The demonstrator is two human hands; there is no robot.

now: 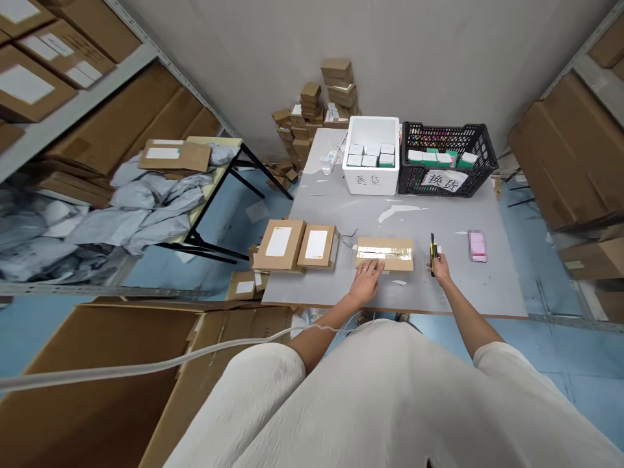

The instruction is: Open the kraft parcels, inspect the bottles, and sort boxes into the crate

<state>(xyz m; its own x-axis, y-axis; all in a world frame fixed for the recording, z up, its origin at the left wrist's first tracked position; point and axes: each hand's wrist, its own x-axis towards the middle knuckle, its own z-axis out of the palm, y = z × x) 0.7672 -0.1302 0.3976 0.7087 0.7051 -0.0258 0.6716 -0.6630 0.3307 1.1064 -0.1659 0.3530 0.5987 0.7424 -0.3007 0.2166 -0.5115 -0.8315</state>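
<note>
A small brown carton [402, 254] with shiny tape along its top lies near the front edge of the grey table [458, 286]. My left hand [366, 281] rests on the carton's near left part, fingers spread over it. To the right of the carton, my right hand [441, 268] is closed around a yellow and black utility knife [432, 250], which points away from me. The knife is apart from the carton. Two brown boxes with white labels, a larger one [265, 249] and a smaller one [328, 238], sit left of my left hand.
Behind stand a white foam box [371, 181] and a black crate [441, 186] holding small boxes. A pink object [478, 247] lies at the right. A white cable [219, 346] crosses beside my left arm, above a large open carton [141, 309].
</note>
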